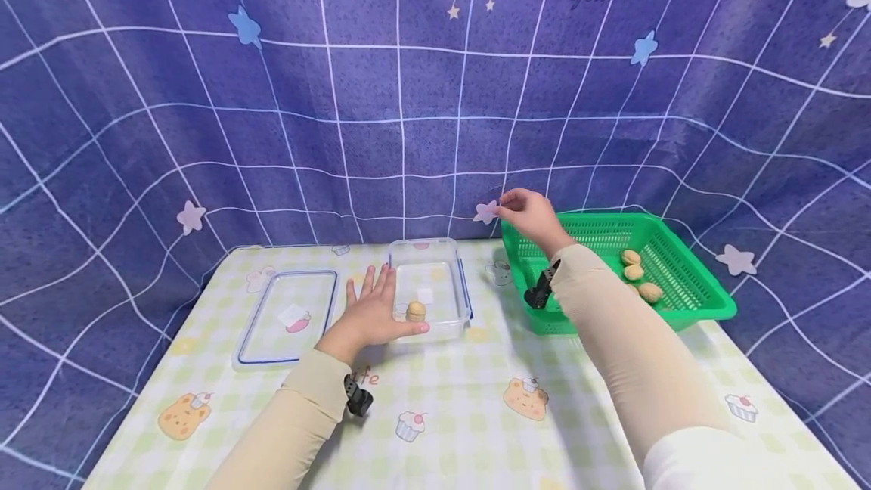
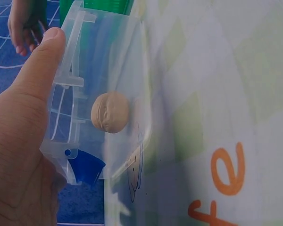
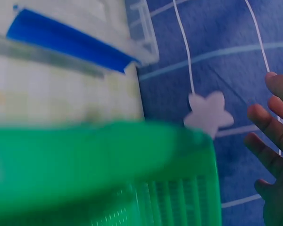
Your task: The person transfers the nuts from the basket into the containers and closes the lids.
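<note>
On checked cloth [image 1: 463, 384], with spread left hand [image 1: 370, 317] at box [image 1: 445, 327] and loose, empty right hand [image 1: 535, 219] near basket [image 1: 708, 308], maybe a rolling nut [image 1: 416, 311] from a bumped box.

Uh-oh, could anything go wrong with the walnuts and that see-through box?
Maybe! The left hand is spread at the rim of the clear box, so a hard push might slide or tip it. The lone walnut inside is round, so it could roll if the box got bumped. And the right sleeve reaches across the green basket, so it might snag the edge and jostle the walnuts there.
</note>
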`<state>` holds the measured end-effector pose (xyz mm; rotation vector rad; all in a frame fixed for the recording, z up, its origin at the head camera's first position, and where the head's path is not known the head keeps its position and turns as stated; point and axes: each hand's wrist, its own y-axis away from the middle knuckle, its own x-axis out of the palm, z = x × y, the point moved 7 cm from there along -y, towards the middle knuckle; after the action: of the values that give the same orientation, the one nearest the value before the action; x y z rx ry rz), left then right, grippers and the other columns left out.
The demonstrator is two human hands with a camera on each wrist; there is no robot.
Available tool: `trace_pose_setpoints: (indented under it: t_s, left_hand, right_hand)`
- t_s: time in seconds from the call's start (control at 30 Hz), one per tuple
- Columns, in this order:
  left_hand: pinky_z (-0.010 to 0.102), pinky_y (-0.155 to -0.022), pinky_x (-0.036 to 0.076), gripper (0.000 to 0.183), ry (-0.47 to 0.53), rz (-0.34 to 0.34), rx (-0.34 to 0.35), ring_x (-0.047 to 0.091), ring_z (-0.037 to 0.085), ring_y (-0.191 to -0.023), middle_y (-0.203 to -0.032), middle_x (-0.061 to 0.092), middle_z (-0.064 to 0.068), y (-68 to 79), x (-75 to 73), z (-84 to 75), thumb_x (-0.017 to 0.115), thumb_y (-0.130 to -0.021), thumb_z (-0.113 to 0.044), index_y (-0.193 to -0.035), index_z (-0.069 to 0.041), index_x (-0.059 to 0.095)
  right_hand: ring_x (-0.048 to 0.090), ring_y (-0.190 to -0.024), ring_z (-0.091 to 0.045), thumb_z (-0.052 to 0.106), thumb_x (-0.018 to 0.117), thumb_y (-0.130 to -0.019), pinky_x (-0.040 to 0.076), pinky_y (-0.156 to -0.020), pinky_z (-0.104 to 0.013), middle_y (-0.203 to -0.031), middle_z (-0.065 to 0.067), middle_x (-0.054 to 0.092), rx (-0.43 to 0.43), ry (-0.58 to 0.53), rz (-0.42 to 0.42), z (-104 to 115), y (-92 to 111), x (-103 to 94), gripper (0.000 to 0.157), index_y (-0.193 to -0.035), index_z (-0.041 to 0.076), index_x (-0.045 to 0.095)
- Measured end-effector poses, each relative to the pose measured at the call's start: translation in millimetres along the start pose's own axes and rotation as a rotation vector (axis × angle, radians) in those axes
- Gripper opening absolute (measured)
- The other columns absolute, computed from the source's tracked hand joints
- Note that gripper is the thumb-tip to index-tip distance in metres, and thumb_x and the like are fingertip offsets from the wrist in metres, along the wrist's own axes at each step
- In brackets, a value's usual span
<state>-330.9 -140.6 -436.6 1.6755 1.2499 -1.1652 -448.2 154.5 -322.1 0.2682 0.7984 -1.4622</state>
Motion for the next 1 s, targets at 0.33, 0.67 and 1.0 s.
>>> trace_pose_setpoints:
  t_s: [0.33,0.67,1.0]
  left_hand:
    - [0.062,-0.114,-0.022,0.130,-0.004,-0.009,-0.001,-0.015,0.034,-0.153,-0.169,0.000,0.016,1.1,0.0,-0.4,0.062,-0.078,-0.081,-0.161,-0.002,0.002]
    - [0.062,-0.114,-0.021,0.130,-0.019,-0.005,-0.016,-0.014,0.033,-0.154,-0.169,-0.001,0.014,3.1,-2.1,-0.8,0.062,-0.078,-0.082,-0.162,-0.002,0.001]
    - [0.064,-0.114,-0.020,0.131,-0.004,-0.015,0.000,-0.012,0.034,-0.154,-0.169,-0.001,0.014,0.8,1.1,0.4,0.061,-0.076,-0.084,-0.162,-0.001,0.006]
  right_hand:
    - [0.061,-0.116,-0.035,0.042,0.068,-0.096,0.049,-0.098,-0.051,-0.124,-0.020,0.067,0.078,0.052,-0.043,-40,7,-54.1,0.048,-0.125,0.004,0.065]
    - [0.057,-0.119,-0.037,0.045,0.065,-0.097,0.046,-0.098,-0.053,-0.128,-0.023,0.062,0.133,0.063,-0.085,-68,20,-100.2,0.055,-0.130,0.002,0.060]
    - [0.055,-0.122,-0.038,0.047,0.064,-0.097,0.045,-0.099,-0.052,-0.134,-0.025,0.058,0.181,0.043,-0.116,-101,31,-122.2,0.062,-0.138,0.001,0.053]
